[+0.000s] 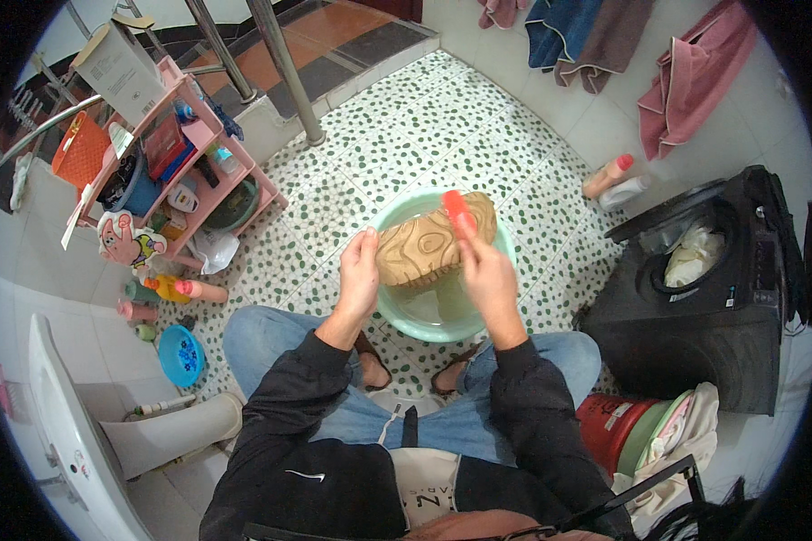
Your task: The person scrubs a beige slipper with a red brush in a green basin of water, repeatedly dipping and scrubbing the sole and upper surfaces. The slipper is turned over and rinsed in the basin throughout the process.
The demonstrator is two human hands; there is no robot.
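My left hand (360, 278) grips one end of a tan shoe (416, 245), its ridged, wavy-patterned sole turned up towards me. In my right hand (490, 283) is the handle of a red plastic brush (459, 211), which lies across the other end of the sole. The brush's bristles are hidden from this angle. Both hands hold these above a pale green plastic basin (425, 331) of cloudy water, standing on the floor between my knees.
A pink shelf rack (247, 177) crowded with household items is at the left, near a small blue basin (169, 365). A white sink (74, 433) flanks me. On the right are bottles (607, 177), a black washing machine (683, 331) and a red bucket (599, 429).
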